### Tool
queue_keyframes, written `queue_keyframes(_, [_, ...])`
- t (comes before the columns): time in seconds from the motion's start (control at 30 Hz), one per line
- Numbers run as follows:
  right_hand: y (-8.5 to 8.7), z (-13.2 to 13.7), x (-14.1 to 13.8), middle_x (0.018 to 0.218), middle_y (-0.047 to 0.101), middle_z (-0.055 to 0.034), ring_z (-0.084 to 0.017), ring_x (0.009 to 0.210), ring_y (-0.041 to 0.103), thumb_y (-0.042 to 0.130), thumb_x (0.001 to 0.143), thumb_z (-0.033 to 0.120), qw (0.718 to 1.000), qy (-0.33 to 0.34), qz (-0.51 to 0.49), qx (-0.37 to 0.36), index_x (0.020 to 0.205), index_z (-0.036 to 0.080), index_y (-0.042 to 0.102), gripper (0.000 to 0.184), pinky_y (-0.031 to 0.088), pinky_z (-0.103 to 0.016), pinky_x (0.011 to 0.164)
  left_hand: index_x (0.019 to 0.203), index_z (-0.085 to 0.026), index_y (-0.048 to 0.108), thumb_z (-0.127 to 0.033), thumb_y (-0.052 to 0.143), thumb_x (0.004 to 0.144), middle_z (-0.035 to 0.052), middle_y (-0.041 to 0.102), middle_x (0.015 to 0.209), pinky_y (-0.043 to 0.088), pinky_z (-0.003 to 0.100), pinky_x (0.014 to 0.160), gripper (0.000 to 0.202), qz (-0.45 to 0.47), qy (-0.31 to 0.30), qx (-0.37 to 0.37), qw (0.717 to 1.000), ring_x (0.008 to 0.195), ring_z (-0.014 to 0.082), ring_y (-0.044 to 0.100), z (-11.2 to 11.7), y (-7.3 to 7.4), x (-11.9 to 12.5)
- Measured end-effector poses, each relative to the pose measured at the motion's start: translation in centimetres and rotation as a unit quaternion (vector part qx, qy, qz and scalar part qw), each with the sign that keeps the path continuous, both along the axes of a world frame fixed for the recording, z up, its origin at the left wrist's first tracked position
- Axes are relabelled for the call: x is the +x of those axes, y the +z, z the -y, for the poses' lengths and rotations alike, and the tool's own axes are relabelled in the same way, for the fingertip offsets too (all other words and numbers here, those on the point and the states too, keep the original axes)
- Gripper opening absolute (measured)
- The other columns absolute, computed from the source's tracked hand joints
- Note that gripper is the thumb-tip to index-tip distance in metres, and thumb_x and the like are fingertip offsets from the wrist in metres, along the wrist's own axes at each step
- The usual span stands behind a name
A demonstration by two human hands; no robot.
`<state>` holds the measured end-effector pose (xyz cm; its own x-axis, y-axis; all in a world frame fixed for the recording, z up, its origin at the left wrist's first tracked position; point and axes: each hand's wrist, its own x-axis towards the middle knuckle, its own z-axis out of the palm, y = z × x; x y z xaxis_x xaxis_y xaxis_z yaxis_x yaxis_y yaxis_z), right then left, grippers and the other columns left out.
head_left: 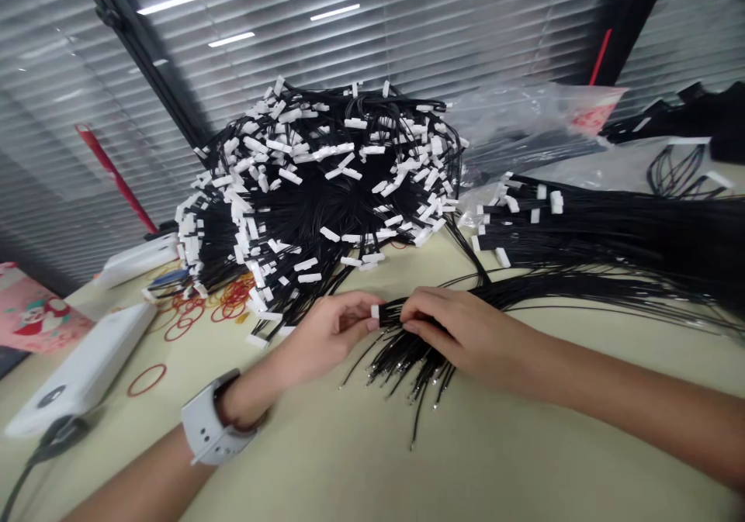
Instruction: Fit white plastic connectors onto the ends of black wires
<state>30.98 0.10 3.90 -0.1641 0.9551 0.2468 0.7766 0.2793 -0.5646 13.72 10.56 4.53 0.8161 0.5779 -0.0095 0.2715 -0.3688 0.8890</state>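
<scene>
Between thumb and fingers, my left hand [329, 334] pinches a small white connector [375, 316]. Black wires run from that connector toward my right hand [451, 324], whose thumb and fingers are closed on them. Below my right hand fans out a bunch of loose black wires [407, 363] with bare metal terminals at their tips. More of the long wires trail off to the right across the table [361, 460]. Which exact strands lie inside the right fingers is hidden.
A large heap of black cables with white connectors [331, 188] stands behind my hands. Another cable bundle [582, 223] lies at the right, near clear plastic bags [524, 119]. Red rubber bands [233, 299] and a white power strip [87, 363] are at the left.
</scene>
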Motion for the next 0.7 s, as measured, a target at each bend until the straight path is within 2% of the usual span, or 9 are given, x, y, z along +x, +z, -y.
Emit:
queue_keyframes(0.2, [0.39,0.01,-0.43,0.073,0.058,0.0001,-0.010,0.061,0.049,0.045,0.086,0.023,0.998,-0.047,-0.033,-0.012,0.074,0.018,0.054,0.016,0.035,-0.024,0.055,0.091,-0.013,0.060,-0.015,0.058,0.077,0.0020,0.063,0.078,0.044,0.026,0.067,0.014,-0.005,0.029,-0.054,0.998,0.070,0.0122,0.057,0.08,0.40,0.10])
queue_keyframes(0.33, [0.43,0.03,-0.48,0.067,0.058,0.0015,-0.010,0.057,0.048,0.046,0.086,0.024,0.995,-0.089,-0.043,-0.015,0.072,0.019,0.056,0.017,0.033,-0.023,0.052,0.089,-0.013,0.061,-0.011,0.061,0.075,0.0006,0.062,0.076,0.043,0.024,0.068,0.014,0.005,0.038,-0.121,0.992,0.069,0.0108,0.056,0.16,0.38,-0.01])
queue_keyframes(0.47, [0.30,0.03,-0.59,0.069,0.059,0.0012,-0.009,0.056,0.048,0.047,0.085,0.023,0.994,-0.099,-0.037,0.003,0.072,0.019,0.056,0.016,0.033,-0.023,0.052,0.088,-0.013,0.062,-0.009,0.063,0.073,-0.0005,0.062,0.074,0.043,0.022,0.066,0.016,0.019,0.064,-0.186,0.980,0.067,0.0097,0.056,0.56,0.55,0.01])
queue_keyframes(0.7, [-0.02,0.09,-0.79,0.064,0.054,0.0014,-0.009,0.053,0.044,0.045,0.084,0.023,0.996,-0.086,-0.028,0.022,0.069,0.018,0.052,0.018,0.032,-0.023,0.049,0.090,-0.011,0.063,-0.011,0.064,0.074,0.0012,0.065,0.074,0.043,0.020,0.068,0.016,0.022,0.082,-0.216,0.973,0.070,0.0098,0.057,0.89,0.83,-0.07])
